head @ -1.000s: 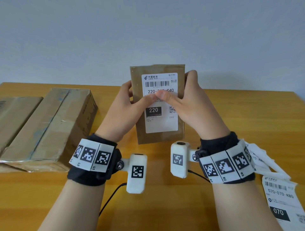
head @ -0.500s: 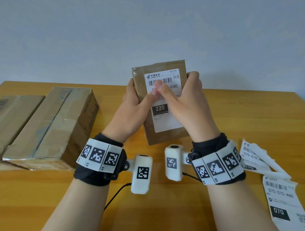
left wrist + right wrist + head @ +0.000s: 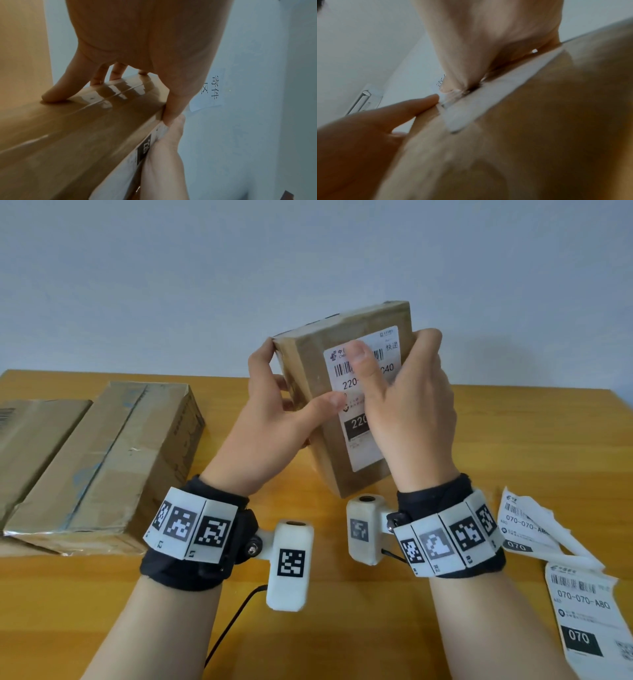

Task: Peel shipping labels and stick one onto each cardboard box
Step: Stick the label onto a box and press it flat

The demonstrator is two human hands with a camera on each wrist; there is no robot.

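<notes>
My left hand (image 3: 270, 419) grips the small cardboard box (image 3: 310, 378) from its left side: the fingers curl round the far edge and the thumb lies across the front face, its tip at the left margin of the shipping label (image 3: 368, 392). In the left wrist view the fingertips (image 3: 53, 96) press on the glossy taped side of the box (image 3: 72, 135), with the thumb down along the labelled face. My right hand (image 3: 411, 405) clasps the box from the right, fingers wrapped over the right edge and the thumb pressed flat on the label's upper part, covering some of the barcode. The right wrist view is blurred; I can make out the label (image 3: 488, 102) as a white strip on brown card and the left thumb reaching toward its corner.

I hold the box up off the table (image 3: 513, 440), tilted, with its top leaning right and its labelled face toward me. The label is stuck on that face, showing "220" in a black block.

On the table to the left lies a larger cardboard box (image 3: 113, 467) sealed with tape, and touching it on its far left, another box (image 3: 30, 433) cut off by the frame. To the right lie loose shipping labels (image 3: 582, 611) marked "070-070-A80", some overlapping near my right wrist.
</notes>
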